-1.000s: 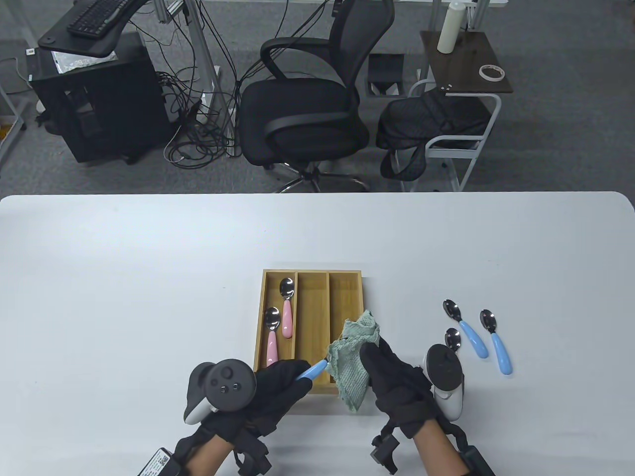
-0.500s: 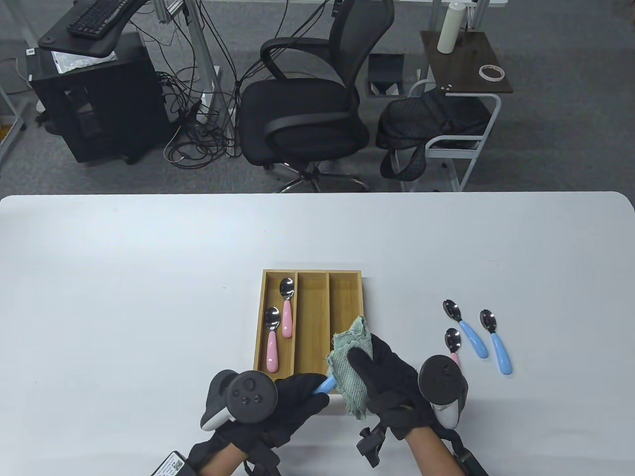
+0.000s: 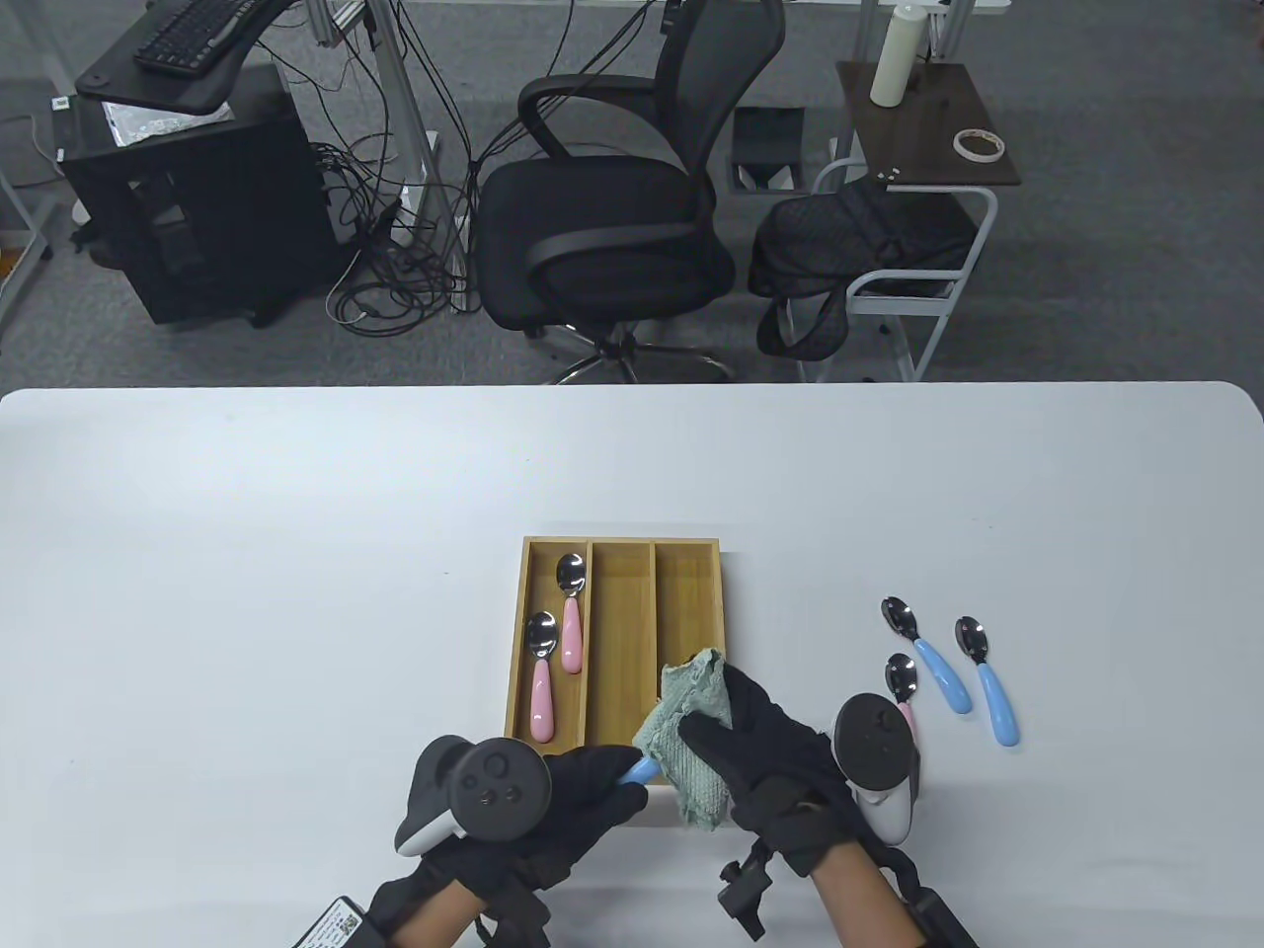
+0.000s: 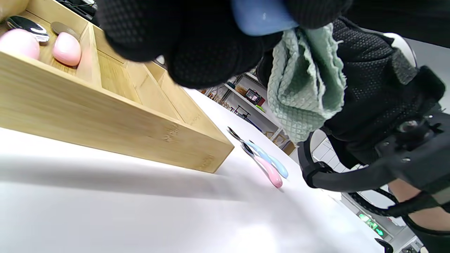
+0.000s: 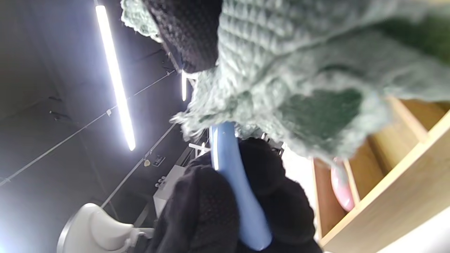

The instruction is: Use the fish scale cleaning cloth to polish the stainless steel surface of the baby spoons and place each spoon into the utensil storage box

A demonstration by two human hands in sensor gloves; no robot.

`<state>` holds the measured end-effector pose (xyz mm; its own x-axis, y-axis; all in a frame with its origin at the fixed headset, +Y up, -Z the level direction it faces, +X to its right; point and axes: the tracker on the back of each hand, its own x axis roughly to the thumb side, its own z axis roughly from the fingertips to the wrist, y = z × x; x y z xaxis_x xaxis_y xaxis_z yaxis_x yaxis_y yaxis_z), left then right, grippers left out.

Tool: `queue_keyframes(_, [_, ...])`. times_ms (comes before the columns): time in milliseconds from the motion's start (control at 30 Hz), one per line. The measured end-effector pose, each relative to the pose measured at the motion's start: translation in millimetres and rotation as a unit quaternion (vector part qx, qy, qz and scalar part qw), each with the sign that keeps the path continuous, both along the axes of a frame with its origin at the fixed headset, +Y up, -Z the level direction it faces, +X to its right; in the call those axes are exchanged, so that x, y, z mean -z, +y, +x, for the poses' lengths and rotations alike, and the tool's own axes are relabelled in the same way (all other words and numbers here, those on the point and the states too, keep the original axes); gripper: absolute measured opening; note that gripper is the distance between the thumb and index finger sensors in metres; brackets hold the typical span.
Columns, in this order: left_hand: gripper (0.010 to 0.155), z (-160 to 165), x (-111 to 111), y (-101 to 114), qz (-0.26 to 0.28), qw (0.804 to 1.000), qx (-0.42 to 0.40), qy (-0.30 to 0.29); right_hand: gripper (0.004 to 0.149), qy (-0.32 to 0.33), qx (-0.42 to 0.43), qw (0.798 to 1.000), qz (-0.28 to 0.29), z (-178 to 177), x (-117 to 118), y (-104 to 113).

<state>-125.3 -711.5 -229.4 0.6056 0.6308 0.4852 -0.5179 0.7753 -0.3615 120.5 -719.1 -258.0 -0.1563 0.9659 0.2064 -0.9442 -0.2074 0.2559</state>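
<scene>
My left hand point(image 3: 583, 785) grips a blue-handled baby spoon point(image 3: 640, 769) by its handle point(image 5: 233, 182) over the near edge of the wooden storage box point(image 3: 620, 553). My right hand point(image 3: 755, 741) holds the green fish scale cloth point(image 3: 686, 746) wrapped around the spoon's bowl, which is hidden. In the left wrist view the cloth point(image 4: 306, 84) hangs just below the blue handle point(image 4: 262, 15). Two pink-handled spoons point(image 3: 543, 676) lie in the box's left compartment. The middle and right compartments show bare wood where visible.
To the right of the box two blue-handled spoons point(image 3: 938, 671) and one pink-handled spoon point(image 3: 903, 681) lie on the white table point(image 3: 247, 592). The tracker on my right hand partly covers the pink one. An office chair stands beyond the far table edge.
Both hands have drawn toward the near table edge with spoon and cloth. The cloth has bunched tighter around the spoon's bowl and slid nearer to the handle.
</scene>
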Motion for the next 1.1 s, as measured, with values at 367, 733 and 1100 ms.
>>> queue_keyframes(367, [0.055, 1.6, -2.9, 2.1, -0.007, 1.000, -0.017, -0.006, 0.058, -0.033, -0.005, 0.999, 0.005, 5.3, 0.0, -0.6])
queue_keyframes(733, [0.055, -1.7, -0.5, 0.6, -0.002, 1.000, -0.002, 0.004, 0.053, 0.025, 0.021, 0.999, -0.024, 1.4, 2.7, -4.1])
queue_keyframes(1100, [0.055, 3.7, -4.1, 1.5, -0.001, 1.000, 0.002, -0.008, 0.065, -0.024, -0.026, 0.999, 0.009, 1.0, -1.4, -1.3])
